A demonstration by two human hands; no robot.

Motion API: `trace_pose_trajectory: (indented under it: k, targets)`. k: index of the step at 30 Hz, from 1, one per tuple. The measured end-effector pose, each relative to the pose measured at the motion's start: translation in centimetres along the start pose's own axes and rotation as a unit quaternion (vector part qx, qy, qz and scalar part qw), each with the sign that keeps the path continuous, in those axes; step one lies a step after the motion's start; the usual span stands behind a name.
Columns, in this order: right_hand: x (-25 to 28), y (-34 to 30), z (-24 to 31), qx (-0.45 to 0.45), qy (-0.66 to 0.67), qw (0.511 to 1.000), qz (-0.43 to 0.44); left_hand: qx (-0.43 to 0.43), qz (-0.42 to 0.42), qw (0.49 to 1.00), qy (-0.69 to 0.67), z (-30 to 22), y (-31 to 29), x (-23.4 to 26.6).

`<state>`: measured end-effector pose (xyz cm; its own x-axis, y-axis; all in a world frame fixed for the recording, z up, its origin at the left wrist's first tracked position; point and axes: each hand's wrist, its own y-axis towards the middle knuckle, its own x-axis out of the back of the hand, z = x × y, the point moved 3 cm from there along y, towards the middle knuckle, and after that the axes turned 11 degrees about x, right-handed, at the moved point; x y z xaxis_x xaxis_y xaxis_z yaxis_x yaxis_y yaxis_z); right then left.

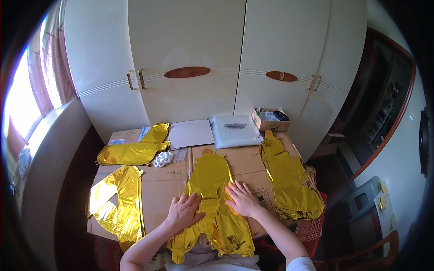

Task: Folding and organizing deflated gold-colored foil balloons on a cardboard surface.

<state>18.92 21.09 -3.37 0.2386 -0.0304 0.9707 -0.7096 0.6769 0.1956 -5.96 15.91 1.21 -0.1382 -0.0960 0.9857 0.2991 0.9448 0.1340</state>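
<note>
Green lettering on brown cardboard

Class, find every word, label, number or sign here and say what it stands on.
Places, not wording:
Green characters: cardboard, left of the middle gold foil piece.
Framed dark print: cardboard, beside the right hand; too small.
Dark print: translucent plastic stack; too blurred.
Green marks: cardboard by the stack; too small.
Pale label: back-left of the cardboard; too small.
Pale mark: right brown oval on the wardrobe; too small.

A home — pale wardrobe; curtains at window.
</note>
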Motion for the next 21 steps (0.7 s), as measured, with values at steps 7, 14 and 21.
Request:
trace_pose_trajectory:
  k: [7, 14, 21]
  targets:
    - [-0.1, 1.0, 2.7, 0.011, 0.035, 0.999, 0.012, 0.001, 0.0, 1.0, 0.019, 1.1, -2.2, 1.1]
    - [0.1, 0.5, 1.1, -0.017, 0.018, 1.0, 0.001, -0.051, -0.068, 0.996, -0.001, 1.2, 0.2, -0.4]
    - [0.1, -0.2, 0.4, -0.016, -0.001, 1.0, -0.012, -0.024, -0.042, 0.999, -0.001, 0.4, 1.0, 0.4]
